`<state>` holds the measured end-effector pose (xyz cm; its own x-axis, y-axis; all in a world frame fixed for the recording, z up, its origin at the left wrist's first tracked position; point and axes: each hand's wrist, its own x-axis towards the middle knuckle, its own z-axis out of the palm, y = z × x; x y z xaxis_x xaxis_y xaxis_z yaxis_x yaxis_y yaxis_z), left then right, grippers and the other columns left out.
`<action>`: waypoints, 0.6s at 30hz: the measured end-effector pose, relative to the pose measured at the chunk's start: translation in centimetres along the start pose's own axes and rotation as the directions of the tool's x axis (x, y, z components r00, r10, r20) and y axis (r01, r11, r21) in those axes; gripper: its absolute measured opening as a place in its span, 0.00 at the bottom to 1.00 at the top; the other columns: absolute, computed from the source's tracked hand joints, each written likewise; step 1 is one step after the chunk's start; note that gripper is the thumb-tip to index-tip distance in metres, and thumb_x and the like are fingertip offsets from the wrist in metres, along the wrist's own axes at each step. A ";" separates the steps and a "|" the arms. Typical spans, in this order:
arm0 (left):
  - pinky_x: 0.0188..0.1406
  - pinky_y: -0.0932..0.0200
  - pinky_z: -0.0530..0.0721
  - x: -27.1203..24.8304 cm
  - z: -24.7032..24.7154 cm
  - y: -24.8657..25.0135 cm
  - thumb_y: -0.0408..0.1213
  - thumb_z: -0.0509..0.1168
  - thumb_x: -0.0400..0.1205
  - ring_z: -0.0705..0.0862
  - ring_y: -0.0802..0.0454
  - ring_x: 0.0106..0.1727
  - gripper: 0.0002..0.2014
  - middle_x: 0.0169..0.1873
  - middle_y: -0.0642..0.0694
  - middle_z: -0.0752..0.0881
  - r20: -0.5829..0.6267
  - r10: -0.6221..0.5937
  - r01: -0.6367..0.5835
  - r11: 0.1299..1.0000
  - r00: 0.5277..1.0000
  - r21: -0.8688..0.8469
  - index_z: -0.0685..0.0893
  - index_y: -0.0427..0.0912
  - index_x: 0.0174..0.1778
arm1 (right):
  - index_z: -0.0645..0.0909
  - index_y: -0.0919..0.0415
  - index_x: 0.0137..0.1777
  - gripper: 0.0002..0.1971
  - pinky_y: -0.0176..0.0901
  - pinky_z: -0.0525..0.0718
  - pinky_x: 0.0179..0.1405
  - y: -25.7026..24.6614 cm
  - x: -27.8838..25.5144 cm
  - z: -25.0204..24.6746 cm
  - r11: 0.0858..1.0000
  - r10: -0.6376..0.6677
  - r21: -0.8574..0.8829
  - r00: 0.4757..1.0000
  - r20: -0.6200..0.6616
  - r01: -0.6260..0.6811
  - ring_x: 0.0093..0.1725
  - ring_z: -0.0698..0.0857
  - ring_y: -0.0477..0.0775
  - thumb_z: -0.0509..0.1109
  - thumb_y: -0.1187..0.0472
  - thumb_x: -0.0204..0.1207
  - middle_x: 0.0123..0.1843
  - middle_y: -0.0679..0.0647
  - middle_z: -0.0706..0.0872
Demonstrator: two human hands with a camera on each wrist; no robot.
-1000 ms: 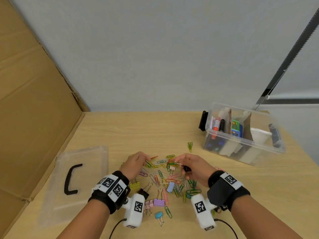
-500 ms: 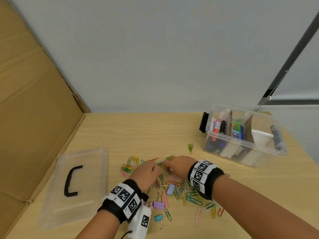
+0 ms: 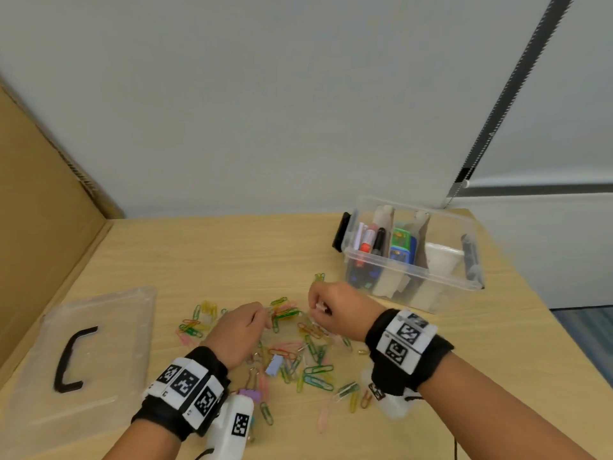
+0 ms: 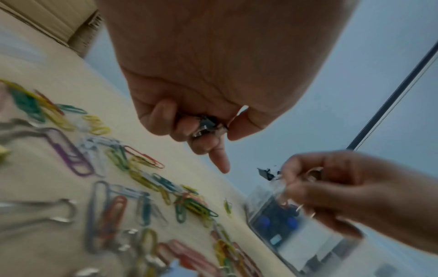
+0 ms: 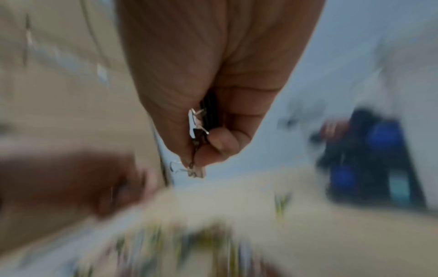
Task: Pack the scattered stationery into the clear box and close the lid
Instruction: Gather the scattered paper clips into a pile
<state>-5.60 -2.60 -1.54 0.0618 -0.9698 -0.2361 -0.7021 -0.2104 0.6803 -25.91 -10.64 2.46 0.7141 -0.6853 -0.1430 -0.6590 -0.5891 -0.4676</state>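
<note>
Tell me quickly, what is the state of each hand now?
Left hand: fingers curled, holding small metal clips.
Right hand: closed, pinching binder clips.

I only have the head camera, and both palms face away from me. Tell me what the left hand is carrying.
Observer: The left wrist view shows the left hand holding a black binder clip with silver handles under curled fingers.
Operator: Now report the right hand.
Observer: In the right wrist view, the right hand pinches dark binder clips; I cannot tell how many.
Operator: Say whether the left index finger joins that grip.
Observer: No, the index finger points out straight, clear of the clip.
</note>
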 end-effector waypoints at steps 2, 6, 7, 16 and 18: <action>0.43 0.55 0.75 0.2 0.6 1.6 0.40 0.48 0.88 0.80 0.43 0.43 0.16 0.45 0.39 0.82 -0.006 0.030 -0.030 1.000 1.000 -0.007 0.79 0.43 0.43 | 0.77 0.57 0.49 0.02 0.34 0.71 0.30 1.0 -2.1 -4.5 1.000 -0.020 0.013 0.989 -0.147 0.022 0.34 0.76 0.52 0.65 0.60 0.80 0.38 0.52 0.81; 0.39 0.63 0.70 0.8 1.7 5.2 0.39 0.48 0.89 0.77 0.51 0.41 0.16 0.38 0.47 0.78 -0.025 0.061 -0.062 0.998 0.998 -0.012 0.79 0.40 0.46 | 0.77 0.56 0.46 0.03 0.32 0.69 0.27 6.0 -5.8 -13.4 0.997 0.066 -0.011 0.884 -0.462 -0.080 0.29 0.77 0.50 0.68 0.58 0.78 0.31 0.53 0.81; 0.42 0.62 0.72 1.1 2.1 5.9 0.39 0.48 0.88 0.78 0.51 0.43 0.16 0.39 0.48 0.79 -0.032 0.068 -0.069 0.997 0.997 -0.025 0.79 0.41 0.44 | 0.77 0.57 0.46 0.04 0.34 0.70 0.28 7.8 -6.2 -15.0 0.989 0.118 -0.020 0.852 -0.511 -0.149 0.31 0.78 0.51 0.69 0.59 0.78 0.33 0.54 0.81; 0.53 0.55 0.77 1.5 5.4 11.6 0.56 0.44 0.73 0.80 0.52 0.48 0.20 0.41 0.50 0.82 -0.081 0.092 -0.097 0.993 0.993 -0.065 0.78 0.49 0.38 | 0.76 0.60 0.50 0.04 0.46 0.77 0.45 18.5 -2.5 -15.6 0.880 0.446 -0.056 0.860 -0.250 -0.472 0.51 0.83 0.60 0.64 0.60 0.79 0.52 0.60 0.85; 0.53 0.55 0.78 1.1 6.0 12.3 0.53 0.45 0.75 0.80 0.53 0.47 0.19 0.42 0.49 0.82 -0.084 0.104 -0.109 0.992 0.991 -0.061 0.78 0.49 0.39 | 0.77 0.62 0.59 0.11 0.48 0.79 0.57 18.3 -2.3 -15.8 0.885 0.461 -0.018 0.879 -0.122 -0.466 0.58 0.82 0.61 0.59 0.60 0.81 0.58 0.61 0.84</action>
<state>-18.44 -5.54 2.37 0.0474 -0.9933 -0.1051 -0.6603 -0.1101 0.7429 -43.35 -26.57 8.07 0.2955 -0.9261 -0.2346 -0.9199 -0.2095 -0.3316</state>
